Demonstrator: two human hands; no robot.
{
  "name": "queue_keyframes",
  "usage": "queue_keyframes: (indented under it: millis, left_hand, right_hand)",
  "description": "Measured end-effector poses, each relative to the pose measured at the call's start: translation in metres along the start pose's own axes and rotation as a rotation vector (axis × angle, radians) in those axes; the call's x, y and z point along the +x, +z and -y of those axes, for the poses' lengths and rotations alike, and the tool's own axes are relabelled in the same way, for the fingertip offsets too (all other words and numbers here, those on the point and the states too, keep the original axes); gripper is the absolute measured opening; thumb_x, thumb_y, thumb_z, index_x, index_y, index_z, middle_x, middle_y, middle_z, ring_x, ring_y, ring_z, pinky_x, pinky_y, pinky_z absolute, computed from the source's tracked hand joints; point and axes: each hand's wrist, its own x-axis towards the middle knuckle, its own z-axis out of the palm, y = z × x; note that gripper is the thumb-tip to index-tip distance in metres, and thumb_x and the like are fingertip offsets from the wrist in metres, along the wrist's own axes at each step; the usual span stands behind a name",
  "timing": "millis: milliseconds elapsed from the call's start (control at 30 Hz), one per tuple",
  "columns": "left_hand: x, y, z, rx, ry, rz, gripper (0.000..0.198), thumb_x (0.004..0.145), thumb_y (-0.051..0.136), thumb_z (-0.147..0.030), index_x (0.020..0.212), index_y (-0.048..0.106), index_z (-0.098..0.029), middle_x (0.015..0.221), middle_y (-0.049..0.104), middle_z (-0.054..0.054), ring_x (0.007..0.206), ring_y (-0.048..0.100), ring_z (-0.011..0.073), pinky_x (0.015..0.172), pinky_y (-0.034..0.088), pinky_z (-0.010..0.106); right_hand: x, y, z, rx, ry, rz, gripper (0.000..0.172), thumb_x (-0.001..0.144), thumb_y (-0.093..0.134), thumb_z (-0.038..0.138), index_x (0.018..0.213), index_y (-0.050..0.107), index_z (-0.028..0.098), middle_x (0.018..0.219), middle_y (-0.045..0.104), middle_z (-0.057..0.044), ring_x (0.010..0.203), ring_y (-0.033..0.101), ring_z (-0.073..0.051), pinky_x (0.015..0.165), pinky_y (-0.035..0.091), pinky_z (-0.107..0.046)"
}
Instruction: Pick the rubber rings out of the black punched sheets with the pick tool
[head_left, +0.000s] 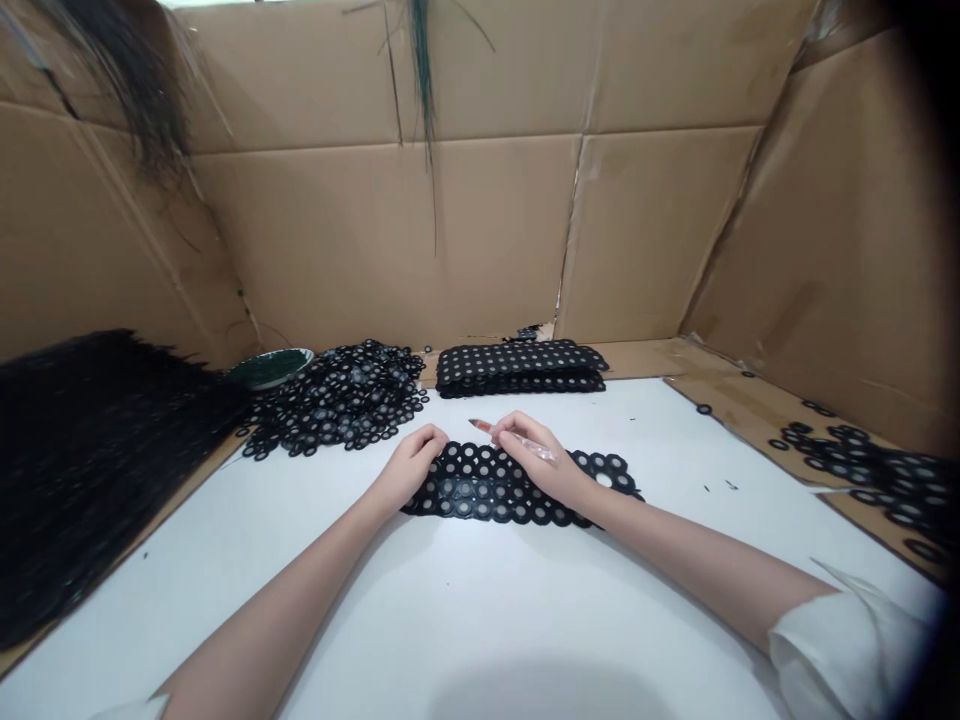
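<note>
A strip of joined black rings with pale centres (469, 490) lies across the white table in front of me. At its upper left corner my left hand (417, 462) is closed, fingers pinching the strip's edge. My right hand (536, 455) rests over the right part of the strip and is closed on a clear pen-like tool (484, 426) with an orange section and a dark tip, which points left. The tip sits just above the strip's far edge, apart from my left hand. My right palm hides part of the strip.
Behind the strip lies a folded stack of similar ring material (521, 366). To its left are a heap of loose rings (345, 395) and a dish of dark green material (270, 368). Black fibres (90, 450) cover the far left. More rings (862, 465) lie right, beside cardboard walls (495, 230).
</note>
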Motion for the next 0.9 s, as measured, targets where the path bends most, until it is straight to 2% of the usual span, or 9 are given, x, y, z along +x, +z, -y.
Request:
queue_keyframes:
  millis: [67,167,300,567,800,900]
  left_hand:
    - [0.0,0.0,-0.001,0.012,0.031,0.022,0.02,0.077,0.04,-0.034,0.068,0.05,-0.018,0.072,0.055,-0.001,0.075,0.049,0.0162,0.073,0.037,0.025]
    - [0.0,0.001,0.003,0.026,0.04,0.043,0.022,0.077,0.042,-0.035,0.069,0.051,-0.018,0.071,0.055,-0.001,0.074,0.049,0.0161,0.072,0.037,0.026]
    - [0.002,0.002,0.011,-0.008,0.001,0.065,0.024,0.078,0.041,-0.037,0.07,0.052,-0.017,0.07,0.055,-0.001,0.074,0.049,0.0161,0.071,0.037,0.026]
    - [0.003,0.005,0.014,-0.059,-0.051,0.059,0.022,0.075,0.045,-0.036,0.07,0.055,-0.017,0.071,0.058,0.0,0.074,0.051,0.0171,0.073,0.037,0.027]
    - [0.003,0.006,0.015,-0.034,-0.068,0.021,0.023,0.075,0.044,-0.035,0.069,0.055,-0.016,0.072,0.059,0.002,0.075,0.052,0.0179,0.073,0.038,0.028]
    - [0.0,0.011,0.012,0.012,-0.064,-0.023,0.021,0.075,0.044,-0.033,0.07,0.056,-0.017,0.074,0.061,0.003,0.076,0.053,0.0187,0.074,0.038,0.029]
  right_hand:
    - [0.0,0.001,0.001,0.062,0.014,0.005,0.011,0.087,0.039,0.029,0.091,0.046,0.021,0.081,0.053,-0.001,0.094,0.055,-0.015,0.092,0.037,-0.035]
    - [-0.002,0.002,0.001,0.066,0.025,0.036,0.016,0.086,0.041,0.026,0.101,0.043,0.022,0.083,0.055,-0.001,0.088,0.055,-0.014,0.088,0.039,-0.034]
    - [-0.004,0.002,0.001,0.016,0.028,0.106,0.011,0.084,0.041,0.022,0.092,0.049,0.02,0.088,0.056,-0.003,0.087,0.055,-0.015,0.082,0.041,-0.032]
    - [-0.004,0.002,-0.002,-0.011,0.053,0.107,0.01,0.079,0.042,0.014,0.085,0.05,0.019,0.079,0.056,-0.001,0.078,0.055,-0.013,0.074,0.041,-0.029]
    - [-0.005,0.004,-0.003,0.071,0.098,0.11,0.008,0.08,0.038,0.014,0.08,0.044,0.02,0.074,0.054,0.001,0.076,0.053,-0.012,0.076,0.039,-0.03]
    - [-0.006,0.005,-0.003,-0.009,0.095,0.121,0.008,0.082,0.036,0.016,0.084,0.043,0.02,0.077,0.052,0.0,0.078,0.052,-0.013,0.077,0.038,-0.031]
